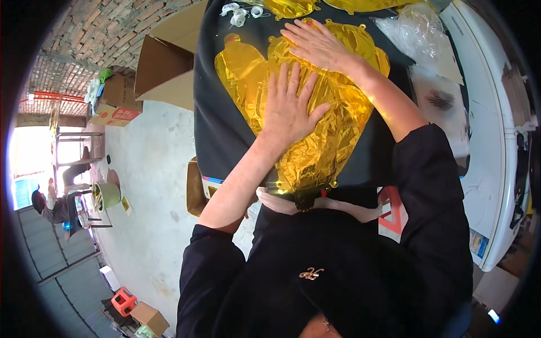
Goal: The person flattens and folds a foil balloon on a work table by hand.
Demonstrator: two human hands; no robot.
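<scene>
A shiny gold foil balloon, flat and crinkled, lies on the black-covered table. Its narrow end reaches over the near edge of the table, close to my body. My left hand rests palm down on the middle of the foil, fingers spread. Farther up and to the right, my right hand also lies flat across the foil, its fingers stretched out toward the left. Neither hand grips anything. Parts of the foil under both palms are hidden.
More gold foil lies along the table's far edge, beside small white coiled ties. Clear plastic bags sit at the right, by a white cabinet-like appliance. Cardboard boxes stand at the left. A person sits far left.
</scene>
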